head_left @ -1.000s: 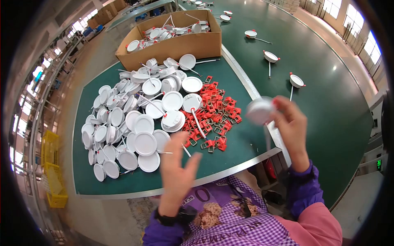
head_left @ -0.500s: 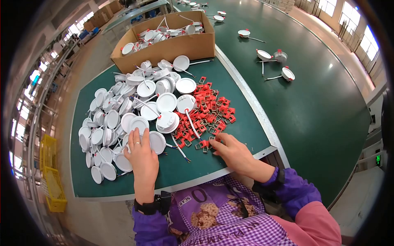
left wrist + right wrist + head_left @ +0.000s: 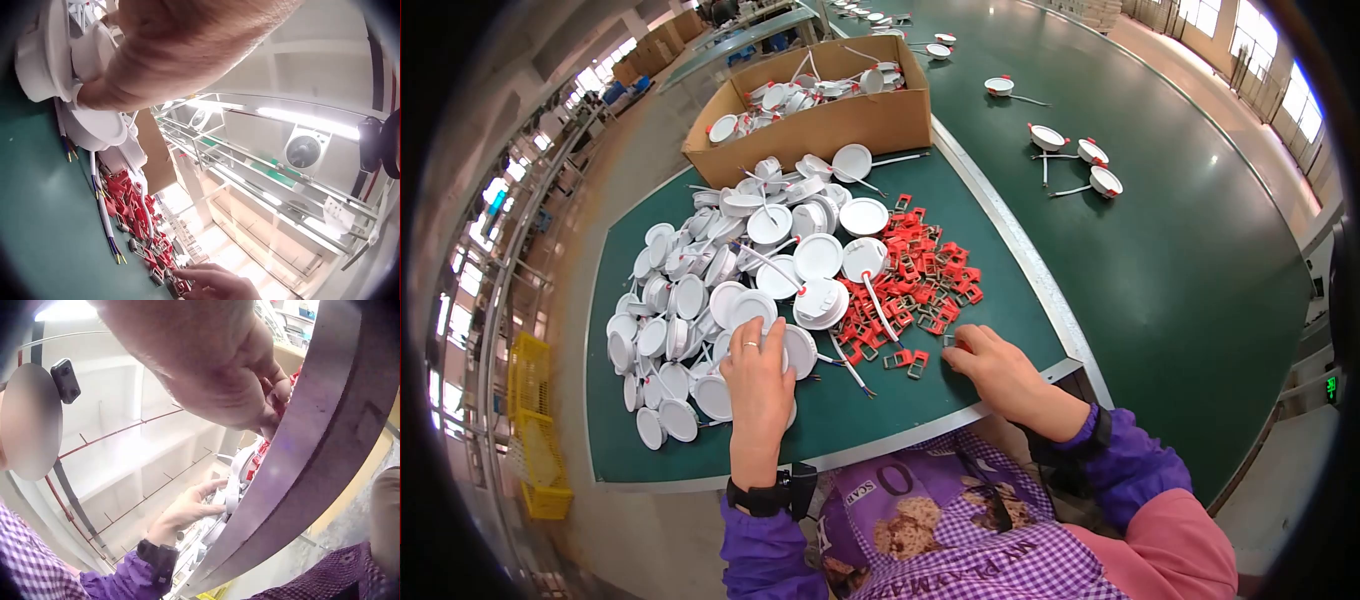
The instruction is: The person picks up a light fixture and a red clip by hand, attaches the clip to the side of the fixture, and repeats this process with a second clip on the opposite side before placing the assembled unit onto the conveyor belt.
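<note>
White round downlights [image 3: 819, 257] with cables lie heaped on the green table [image 3: 960, 395]. My left hand [image 3: 758, 385] rests over the near part of this heap, fingers extended across the discs. In the left wrist view, its thumb touches the rim of a downlight [image 3: 94, 128]. To the right of the heap is a pile of red spring clips [image 3: 915, 270] with metal parts. At the near edge of that pile my right hand [image 3: 1000, 375] pinches a clip between thumb and fingers, and the fingers mostly hide it. Two loose clips [image 3: 908, 360] lie left of that hand.
A cardboard box [image 3: 815, 135] of downlights with red clips stands at the table's far side. Beyond the metal edge [image 3: 1020, 245] runs a long green surface [image 3: 1160, 290] carrying several clipped downlights [image 3: 1105, 181]. Yellow crates [image 3: 543, 455] stand on the floor at left.
My right hand let go of a downlight, now on the green surface at right, and moved to the clips, then drew slightly right. My left hand came down onto the downlight heap.
</note>
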`<state>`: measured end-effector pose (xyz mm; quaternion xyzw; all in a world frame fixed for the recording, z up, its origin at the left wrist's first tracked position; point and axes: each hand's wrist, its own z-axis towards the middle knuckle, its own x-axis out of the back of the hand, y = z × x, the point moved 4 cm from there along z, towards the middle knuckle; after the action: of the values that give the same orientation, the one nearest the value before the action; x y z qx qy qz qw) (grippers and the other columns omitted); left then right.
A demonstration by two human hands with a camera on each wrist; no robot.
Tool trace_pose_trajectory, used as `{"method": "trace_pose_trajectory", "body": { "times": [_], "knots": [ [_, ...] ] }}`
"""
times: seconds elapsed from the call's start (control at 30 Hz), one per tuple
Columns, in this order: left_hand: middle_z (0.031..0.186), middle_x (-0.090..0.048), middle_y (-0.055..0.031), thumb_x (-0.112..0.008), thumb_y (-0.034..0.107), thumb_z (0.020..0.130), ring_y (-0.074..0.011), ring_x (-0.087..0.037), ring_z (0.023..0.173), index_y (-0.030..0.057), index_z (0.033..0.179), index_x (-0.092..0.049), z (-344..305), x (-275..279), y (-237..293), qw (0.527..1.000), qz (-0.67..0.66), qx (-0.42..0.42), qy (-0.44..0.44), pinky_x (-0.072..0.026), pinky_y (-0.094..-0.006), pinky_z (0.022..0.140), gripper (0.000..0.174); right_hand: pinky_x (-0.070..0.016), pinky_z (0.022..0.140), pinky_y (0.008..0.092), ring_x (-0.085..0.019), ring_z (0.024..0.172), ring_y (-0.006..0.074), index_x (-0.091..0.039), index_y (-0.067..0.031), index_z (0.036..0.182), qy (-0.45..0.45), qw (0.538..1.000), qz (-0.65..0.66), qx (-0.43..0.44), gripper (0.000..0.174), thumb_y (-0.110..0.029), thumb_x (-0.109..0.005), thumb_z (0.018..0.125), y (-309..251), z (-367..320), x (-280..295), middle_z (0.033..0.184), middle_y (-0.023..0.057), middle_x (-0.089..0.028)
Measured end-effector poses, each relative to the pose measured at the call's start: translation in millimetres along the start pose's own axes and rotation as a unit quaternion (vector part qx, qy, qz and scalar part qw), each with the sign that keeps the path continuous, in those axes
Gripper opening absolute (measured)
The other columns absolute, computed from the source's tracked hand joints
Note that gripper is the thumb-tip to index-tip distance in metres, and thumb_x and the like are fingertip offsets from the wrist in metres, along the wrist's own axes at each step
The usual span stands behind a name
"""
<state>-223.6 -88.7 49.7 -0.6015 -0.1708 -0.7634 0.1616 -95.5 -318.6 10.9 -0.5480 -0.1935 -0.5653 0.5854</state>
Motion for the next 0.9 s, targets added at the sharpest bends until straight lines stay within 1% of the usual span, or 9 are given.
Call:
{"method": "trace_pose_trajectory", "body": {
  "times": [0.1,0.23,0.3,0.37,0.4,0.5,0.57,0.77,0.9],
  "knots": [
    [0.127,-0.042,-0.0148,-0.070,0.003,0.066,-0.0321,-0.039,0.120,0.0079,0.122,-0.051,1,18,2,0.999,-0.036,-0.020,0.006,-0.0324,-0.0500,0.095,0.059,-0.0461,0.075,0.0350,-0.053,0.090,0.0271,-0.054,-0.0051,0.100,-0.007,1.000,-0.007,-0.014,0.021,-0.006,-0.052,0.079,3,0,-2,0.098,0.0112,-0.050],
    [0.128,-0.046,-0.0144,-0.067,-0.001,0.066,-0.0305,-0.043,0.119,0.0056,0.125,-0.047,-9,72,25,0.976,-0.163,-0.080,0.121,-0.0331,-0.0405,0.100,0.063,-0.0478,0.067,0.0343,-0.057,0.079,0.0266,-0.054,-0.0042,0.101,0.103,0.992,0.050,-0.045,0.024,-0.003,-0.057,0.078,2,3,8,0.091,0.0104,-0.053],
    [0.135,-0.039,-0.0167,-0.060,-0.004,0.070,-0.0289,-0.042,0.121,0.0019,0.131,-0.039,-18,92,31,0.844,-0.475,-0.035,0.248,-0.0349,-0.0395,0.100,0.065,-0.0483,0.064,0.0338,-0.058,0.076,0.0264,-0.054,-0.0032,0.099,0.141,0.985,0.066,-0.076,0.023,-0.001,-0.059,0.077,4,2,18,0.089,0.0103,-0.054],
    [0.138,-0.035,-0.0199,-0.051,-0.004,0.074,-0.0286,-0.041,0.123,-0.0022,0.134,-0.032,-23,94,37,0.723,-0.635,-0.045,0.270,-0.0364,-0.0373,0.101,0.063,-0.0491,0.061,0.0330,-0.060,0.072,0.0269,-0.055,-0.0013,0.095,0.202,0.968,0.140,-0.045,0.020,0.000,-0.062,0.077,7,2,24,0.087,0.0112,-0.056],
    [0.136,-0.036,-0.0211,-0.054,0.004,0.076,-0.0300,-0.037,0.126,-0.0011,0.135,-0.030,-24,85,41,0.688,-0.686,-0.007,0.237,-0.0366,-0.0435,0.101,0.064,-0.0492,0.061,0.0318,-0.061,0.076,0.0241,-0.056,0.0002,0.092,0.204,0.953,0.207,-0.089,0.014,0.001,-0.061,0.079,10,1,22,0.087,0.0107,-0.056],
    [0.131,-0.042,-0.0214,-0.058,0.007,0.075,-0.0308,-0.041,0.123,-0.0037,0.131,-0.034,-25,37,60,0.462,-0.881,0.091,0.047,-0.0422,-0.0511,0.095,0.062,-0.0481,0.060,0.0293,-0.061,0.073,0.0190,-0.056,0.0009,0.090,0.230,0.890,0.353,-0.174,0.013,0.002,-0.061,0.079,14,1,22,0.083,0.0092,-0.056],
    [0.123,-0.047,-0.0218,-0.057,0.004,0.077,-0.0306,-0.047,0.116,-0.0062,0.125,-0.038,-31,9,76,0.412,-0.900,0.137,-0.033,-0.0449,-0.0487,0.093,0.053,-0.0459,0.057,0.0242,-0.059,0.064,0.0128,-0.057,0.0014,0.089,0.265,0.915,0.266,-0.146,0.010,0.000,-0.062,0.080,12,2,31,0.079,0.0072,-0.056],
    [0.111,-0.056,-0.0143,-0.055,-0.004,0.082,-0.0234,-0.057,0.101,-0.0041,0.118,-0.044,-48,-33,107,0.421,-0.880,0.209,-0.073,-0.0475,-0.0393,0.089,0.038,-0.0469,0.059,0.0250,-0.059,0.069,0.0114,-0.058,0.0008,0.092,0.215,0.869,0.409,-0.179,0.012,-0.002,-0.062,0.082,-6,-2,29,0.078,0.0092,-0.061],
    [0.109,-0.056,-0.0120,-0.058,-0.005,0.082,-0.0206,-0.057,0.099,-0.0020,0.115,-0.045,-50,-39,112,0.464,-0.859,0.208,-0.059,-0.0480,-0.0347,0.087,0.036,-0.0483,0.060,0.0287,-0.062,0.068,0.0205,-0.059,0.0002,0.094,0.200,0.922,0.308,-0.121,0.014,-0.006,-0.062,0.081,-18,-4,27,0.082,0.0117,-0.062]
  ]
}}
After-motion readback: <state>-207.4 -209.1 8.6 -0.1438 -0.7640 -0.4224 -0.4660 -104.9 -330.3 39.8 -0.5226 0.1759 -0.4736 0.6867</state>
